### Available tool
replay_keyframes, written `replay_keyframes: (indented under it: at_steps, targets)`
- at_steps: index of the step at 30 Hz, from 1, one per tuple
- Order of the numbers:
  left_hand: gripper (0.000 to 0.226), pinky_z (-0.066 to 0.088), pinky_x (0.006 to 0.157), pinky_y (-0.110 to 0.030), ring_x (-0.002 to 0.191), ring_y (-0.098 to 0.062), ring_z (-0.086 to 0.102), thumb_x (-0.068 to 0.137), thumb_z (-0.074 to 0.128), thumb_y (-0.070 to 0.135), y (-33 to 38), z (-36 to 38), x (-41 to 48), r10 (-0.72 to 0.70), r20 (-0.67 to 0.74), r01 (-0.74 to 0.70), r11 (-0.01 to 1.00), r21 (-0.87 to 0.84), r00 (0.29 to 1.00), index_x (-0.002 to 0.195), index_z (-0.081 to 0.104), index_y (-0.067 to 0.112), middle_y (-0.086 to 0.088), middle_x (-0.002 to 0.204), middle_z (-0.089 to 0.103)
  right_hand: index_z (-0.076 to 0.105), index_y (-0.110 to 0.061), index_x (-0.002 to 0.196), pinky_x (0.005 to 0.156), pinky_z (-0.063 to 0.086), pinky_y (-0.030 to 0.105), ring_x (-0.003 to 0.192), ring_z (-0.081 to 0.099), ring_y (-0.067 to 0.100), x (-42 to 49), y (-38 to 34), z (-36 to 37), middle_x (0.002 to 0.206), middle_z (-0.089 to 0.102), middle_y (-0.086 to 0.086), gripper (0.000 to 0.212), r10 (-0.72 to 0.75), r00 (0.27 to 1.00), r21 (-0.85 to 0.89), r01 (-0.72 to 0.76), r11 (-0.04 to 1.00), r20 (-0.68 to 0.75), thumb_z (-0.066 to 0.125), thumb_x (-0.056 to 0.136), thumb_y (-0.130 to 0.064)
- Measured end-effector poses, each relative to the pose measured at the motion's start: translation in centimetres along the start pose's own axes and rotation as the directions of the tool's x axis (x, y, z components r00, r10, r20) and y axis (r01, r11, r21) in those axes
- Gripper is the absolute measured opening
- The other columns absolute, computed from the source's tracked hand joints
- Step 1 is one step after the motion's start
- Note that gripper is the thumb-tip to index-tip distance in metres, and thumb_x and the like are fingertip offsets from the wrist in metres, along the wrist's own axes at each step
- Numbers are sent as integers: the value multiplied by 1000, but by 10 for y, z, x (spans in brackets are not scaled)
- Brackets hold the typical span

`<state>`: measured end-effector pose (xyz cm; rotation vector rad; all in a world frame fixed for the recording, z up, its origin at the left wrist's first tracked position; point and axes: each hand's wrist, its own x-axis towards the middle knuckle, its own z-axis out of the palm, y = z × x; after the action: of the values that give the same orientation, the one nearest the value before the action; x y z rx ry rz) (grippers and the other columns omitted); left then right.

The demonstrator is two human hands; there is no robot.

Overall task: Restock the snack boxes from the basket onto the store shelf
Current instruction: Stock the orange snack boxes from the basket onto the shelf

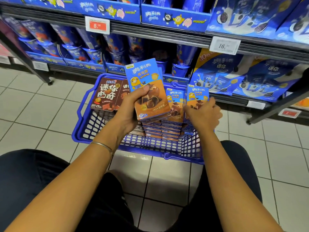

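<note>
Snack boxes (145,76) held up, left hand (130,108) fingers curled round them; right hand (204,114), three o'clock, blurry, seems to grip another box (197,94).

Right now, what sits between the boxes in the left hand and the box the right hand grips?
One upright snack box stands in the blue basket between the lifted boxes and the gripped box, seen in the head view.

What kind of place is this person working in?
Most likely a supermarket aisle: dark metal shelves stacked with blue biscuit packs, white price tags on the shelf edges, and a blue plastic shopping basket of blue and brown snack boxes on the white tiled floor.
</note>
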<state>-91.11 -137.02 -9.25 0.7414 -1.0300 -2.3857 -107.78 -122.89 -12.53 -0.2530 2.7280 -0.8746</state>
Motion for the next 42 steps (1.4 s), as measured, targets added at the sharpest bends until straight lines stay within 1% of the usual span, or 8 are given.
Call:
replay_keyframes:
  at_steps: [3, 15, 22, 26, 30, 36, 39, 42]
  targets:
    - [21, 64, 83, -43, 91, -26, 78, 99, 63, 24, -3, 3, -1, -35, -9, 35, 999, -8, 999, 98, 83, 18, -8, 105, 80, 26, -13, 153, 107, 37, 53, 137, 35, 38, 0, 14, 12, 149, 39, 17, 112, -53, 998, -71, 54, 996, 14, 79, 71, -69]
    - [20, 63, 80, -39, 95, -24, 78, 99, 65, 27, -6, -3, 0, -75, -29, 78, 993, 90, 997, 96, 84, 21, -5, 108, 80, 38, -10, 141, 102, 39, 51, 130, 44, 36, 12, 4, 20, 139, 48, 15, 98, -55, 995, -102, 47, 994, -79, 78, 72, -65]
    - [18, 62, 83, -42, 93, -28, 78, 96, 69, 25, -2, -5, 1, -45, -97, 59, 988, 145, 994, 106, 81, 16, -11, 110, 79, 49, -23, 139, 93, 51, 33, 121, 57, 16, -4, -21, -5, 134, 54, -4, 89, -258, 966, 435, 218, 874, 35, 90, 64, -46]
    - [66, 59, 97, -56, 112, -38, 72, 85, 81, 25, 6, -4, 0, 2, -200, 39, 979, 199, 980, 143, 56, 5, -16, 128, 73, 49, -33, 132, 72, 59, 22, 99, 70, -1, -27, -51, -33, 120, 62, -16, 81, -357, 925, 666, 186, 723, 130, 86, 62, -49]
    - [69, 64, 78, -45, 104, -34, 76, 86, 83, 22, 16, -6, 1, 81, -259, -20, 973, 230, 962, 145, 51, 6, -13, 122, 76, 47, -31, 136, 82, 63, 39, 100, 73, 7, -40, -76, -46, 117, 71, -11, 80, -457, 868, 699, 204, 685, 195, 88, 69, -47]
    - [81, 62, 73, -38, 99, -30, 76, 74, 85, 31, 34, -10, 11, 146, -256, -81, 965, 248, 956, 144, 50, 8, -14, 124, 74, 48, -32, 132, 79, 60, 33, 97, 74, 6, -51, -113, -39, 107, 75, -17, 73, -524, 794, 679, 203, 705, 307, 80, 72, -57]
    - [95, 63, 75, -44, 101, -33, 77, 62, 89, 42, 54, -12, 17, 135, -286, -67, 969, 236, 948, 143, 51, 10, -11, 121, 76, 57, -30, 128, 64, 55, 27, 84, 74, 9, -47, -134, -45, 98, 76, -8, 57, -467, 785, 659, 101, 745, 407, 75, 77, -48]
    - [84, 62, 72, -37, 98, -27, 78, 69, 89, 46, 86, -8, 14, 127, -280, -49, 961, 271, 951, 139, 58, 13, -6, 118, 78, 65, -24, 120, 68, 61, 38, 86, 76, 17, -50, -166, -65, 100, 77, -1, 47, -413, 782, 625, 38, 780, 468, 85, 79, -33]
